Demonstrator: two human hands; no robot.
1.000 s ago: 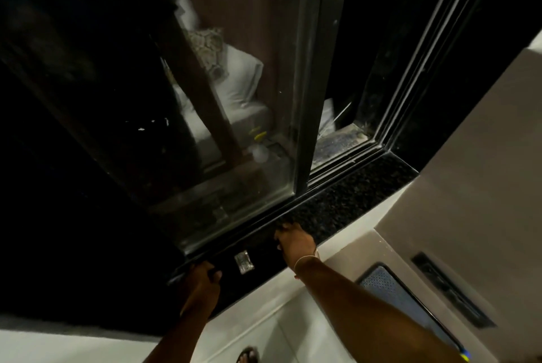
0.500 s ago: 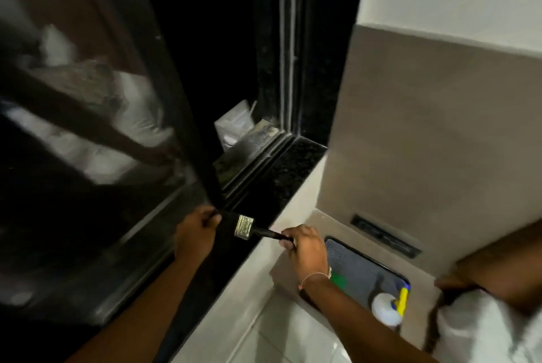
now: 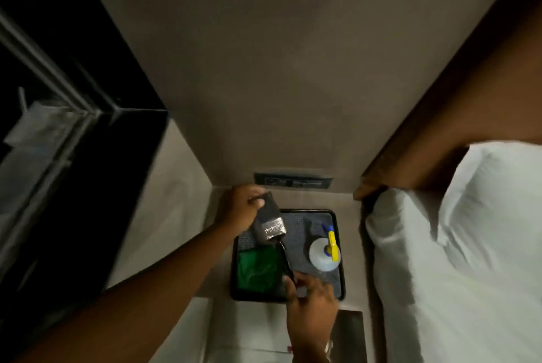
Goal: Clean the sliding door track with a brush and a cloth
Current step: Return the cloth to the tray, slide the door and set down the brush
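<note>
Head view looks steeply down at a black tray (image 3: pixel 337 217) on the floor, set against a beige wall and just beside a white-sheeted bed (image 3: pixel 457 260). Left hand (image 3: pixel 239 211) grips the bristle end of the brush (image 3: pixel 269 226), fingers (image 3: pixel 258 202) closed around it; right hand (image 3: pixel 312 308) holds the tip of the thin dark handle, fingers closed on it. Brush hangs over the tray, metal ferrule showing between the hands. Green cloth (image 3: pixel 256 268) lies crumpled in the tray's near-left part. White spray bottle (image 3: pixel 322 254) with yellow trigger stands in the right part, apart from the cloth. Sliding door track (image 3: pixel 63 133) runs along the left edge, well apart from both hands. Motion blur softens finer detail.
</note>
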